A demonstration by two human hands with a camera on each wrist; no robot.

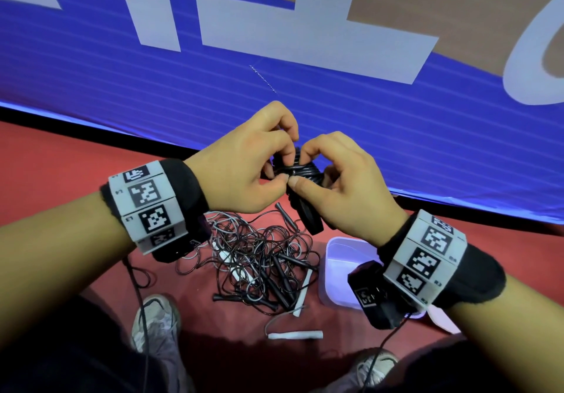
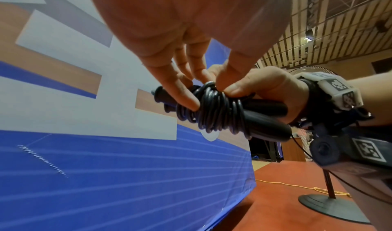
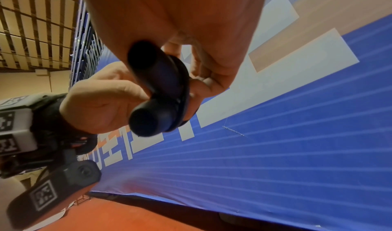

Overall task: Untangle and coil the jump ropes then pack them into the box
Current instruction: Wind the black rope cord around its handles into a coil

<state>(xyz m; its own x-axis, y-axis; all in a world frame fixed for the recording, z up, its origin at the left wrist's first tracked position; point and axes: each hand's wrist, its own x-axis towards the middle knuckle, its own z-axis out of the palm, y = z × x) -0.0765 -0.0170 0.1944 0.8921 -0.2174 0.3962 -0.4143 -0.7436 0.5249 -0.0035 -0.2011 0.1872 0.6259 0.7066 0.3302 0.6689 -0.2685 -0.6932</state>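
Head view: left hand (image 1: 244, 164) and right hand (image 1: 341, 185) meeting at frame centre, both pinching a black coiled jump rope (image 1: 302, 173) held in the air. Below, lower centre, a tangled pile of jump ropes (image 1: 262, 264) on the red floor (image 1: 61, 161), black and white handles mixed in; just right of it a white box (image 1: 338, 249), partly hidden by the right wrist.

Left wrist view: at centre, cord wound in tight turns round two black handles (image 2: 267, 115); left fingertips (image 2: 191, 102) pressing the turns, right thumb clamping them from above.

Right wrist view: upper centre, two handle ends (image 3: 146, 119) side by side, gripped in the right palm.

Likely light, springy, slick cord, apt to unwind. Best taken across the wound middle, handles pressed together.
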